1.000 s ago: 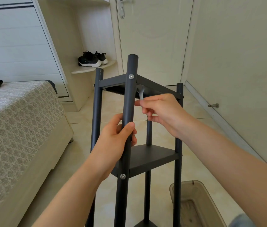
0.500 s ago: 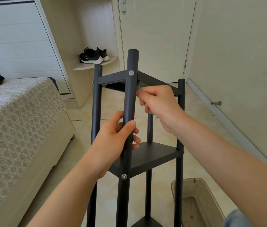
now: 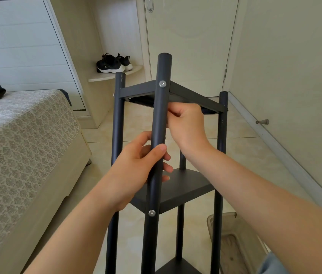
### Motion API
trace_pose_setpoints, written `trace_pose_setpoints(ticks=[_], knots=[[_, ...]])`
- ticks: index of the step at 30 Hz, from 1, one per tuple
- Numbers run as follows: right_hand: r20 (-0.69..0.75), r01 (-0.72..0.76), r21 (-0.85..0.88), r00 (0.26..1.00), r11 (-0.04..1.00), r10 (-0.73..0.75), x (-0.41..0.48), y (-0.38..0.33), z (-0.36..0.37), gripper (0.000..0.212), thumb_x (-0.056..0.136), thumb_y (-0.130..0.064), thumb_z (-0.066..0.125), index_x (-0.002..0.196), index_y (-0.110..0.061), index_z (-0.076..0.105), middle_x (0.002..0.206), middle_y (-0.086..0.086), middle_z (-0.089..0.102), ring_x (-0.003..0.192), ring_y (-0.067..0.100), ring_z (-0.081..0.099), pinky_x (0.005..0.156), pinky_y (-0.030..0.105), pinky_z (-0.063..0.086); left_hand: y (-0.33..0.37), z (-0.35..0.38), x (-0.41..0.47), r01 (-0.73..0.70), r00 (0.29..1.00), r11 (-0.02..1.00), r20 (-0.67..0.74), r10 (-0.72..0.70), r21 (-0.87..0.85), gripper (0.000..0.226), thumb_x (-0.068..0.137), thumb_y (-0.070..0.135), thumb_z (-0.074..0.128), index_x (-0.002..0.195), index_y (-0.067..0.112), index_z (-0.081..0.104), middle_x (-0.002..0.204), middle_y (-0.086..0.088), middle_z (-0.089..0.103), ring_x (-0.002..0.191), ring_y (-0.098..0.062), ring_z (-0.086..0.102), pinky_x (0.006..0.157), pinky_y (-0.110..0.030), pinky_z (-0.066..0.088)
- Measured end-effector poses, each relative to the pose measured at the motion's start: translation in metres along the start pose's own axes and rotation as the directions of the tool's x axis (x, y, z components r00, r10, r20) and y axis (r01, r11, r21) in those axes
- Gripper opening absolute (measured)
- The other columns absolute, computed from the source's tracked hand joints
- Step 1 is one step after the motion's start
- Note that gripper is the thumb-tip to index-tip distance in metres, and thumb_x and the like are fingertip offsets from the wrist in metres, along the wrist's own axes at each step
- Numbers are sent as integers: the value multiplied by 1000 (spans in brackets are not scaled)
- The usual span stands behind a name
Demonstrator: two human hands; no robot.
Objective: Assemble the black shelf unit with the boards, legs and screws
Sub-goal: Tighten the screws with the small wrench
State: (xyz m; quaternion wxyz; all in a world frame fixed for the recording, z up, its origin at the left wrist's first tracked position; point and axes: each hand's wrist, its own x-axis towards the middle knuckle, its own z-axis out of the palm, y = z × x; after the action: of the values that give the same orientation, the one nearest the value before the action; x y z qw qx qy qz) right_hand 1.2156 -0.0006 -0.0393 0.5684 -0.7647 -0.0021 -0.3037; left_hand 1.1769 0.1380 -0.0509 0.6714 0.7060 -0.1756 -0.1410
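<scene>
Far out to the left of the left hand (image 3: 134, 171) lies a bed (image 3: 18, 147) with a patterned cover, and up beyond that hand a pair of black shoes (image 3: 113, 63) sits on a curved wall shelf (image 3: 114, 75). The left hand is wrapped round the near leg (image 3: 161, 115) of the black shelf unit (image 3: 117, 125), thumb across the front and fingers curling behind, between the top board (image 3: 138, 90) above it and the middle board (image 3: 185, 186) just below it. One screw (image 3: 162, 83) shows in that leg well above the hand, and a second screw (image 3: 152, 212) just under its wrist. The unit stands upright on the tiled floor. Up and to the right of the left hand, the right hand (image 3: 185, 123) reaches in behind the same leg, close under the top board, its thumb and fingers drawn together; whether they pinch anything I cannot tell. Below the right forearm stands a clear plastic bin (image 3: 229, 220), and far right of that hand a doorstop (image 3: 263, 122) juts from the wall.
</scene>
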Motion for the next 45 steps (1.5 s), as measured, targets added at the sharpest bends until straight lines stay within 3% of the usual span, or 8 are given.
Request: trace_pose_setpoints(ticks=[5,12,18,27,31,36,41,45], knots=[[-87,63,22,994,998,-61,0,12,10,28,95,-10,60,69,-13,69,56,-6,59,53,5,48,57,24,43,0,-2,0,3,1000,1000,10,-2,-9,25,101,18,55,125,21,57,85,-2,70,80,-22,71,76,-44,62],[-128,71,47,990,996,-64,0,13,15,45,95,-7,58,58,-33,55,53,-15,54,53,1,51,55,18,41,2,-2,0,2,999,1000,34,-2,0,24,100,17,55,123,21,59,85,-3,69,79,-22,71,77,-46,62],[-28,68,53,997,996,-67,2,15,0,27,95,-13,59,73,-6,72,59,-2,62,56,8,52,62,31,47,1,-2,1,-15,1000,998,5,14,57,22,98,21,57,120,20,57,81,-3,67,69,-21,66,70,-40,62],[99,-45,1,994,999,45,-4,8,-21,17,93,-17,65,83,-10,77,58,-8,58,52,-1,50,56,9,40,6,-11,-3,-29,999,978,-18,33,207,24,96,20,61,119,22,55,87,-9,71,74,-29,73,71,-45,64],[118,-53,-29,991,998,56,-7,3,-24,16,93,-16,63,89,-13,78,63,-5,63,72,13,63,67,13,47,6,-21,-5,-34,999,968,-15,39,250,26,96,22,60,121,24,55,94,-9,72,79,-30,75,71,-42,64],[111,-48,-70,992,996,55,-8,2,-18,41,93,-17,64,53,-26,61,87,11,75,91,18,69,85,31,52,3,-29,-3,-29,999,970,-14,33,243,30,91,27,60,120,23,55,90,-8,71,78,-32,75,70,-43,64],[115,-122,8,986,993,120,-9,1,-5,21,93,-19,65,76,-20,76,72,-5,72,56,-8,56,72,22,48,2,-41,-2,-11,1000,970,-4,13,244,24,95,22,58,119,20,55,93,-12,69,78,-34,75,67,-40,63],[31,-88,79,996,993,86,-8,-1,4,16,93,-18,66,84,-14,78,62,-9,65,55,-7,54,75,24,50,1,-43,-1,-22,1000,968,15,19,250,26,94,24,58,119,19,54,91,-10,69,78,-33,75,68,-41,63]])
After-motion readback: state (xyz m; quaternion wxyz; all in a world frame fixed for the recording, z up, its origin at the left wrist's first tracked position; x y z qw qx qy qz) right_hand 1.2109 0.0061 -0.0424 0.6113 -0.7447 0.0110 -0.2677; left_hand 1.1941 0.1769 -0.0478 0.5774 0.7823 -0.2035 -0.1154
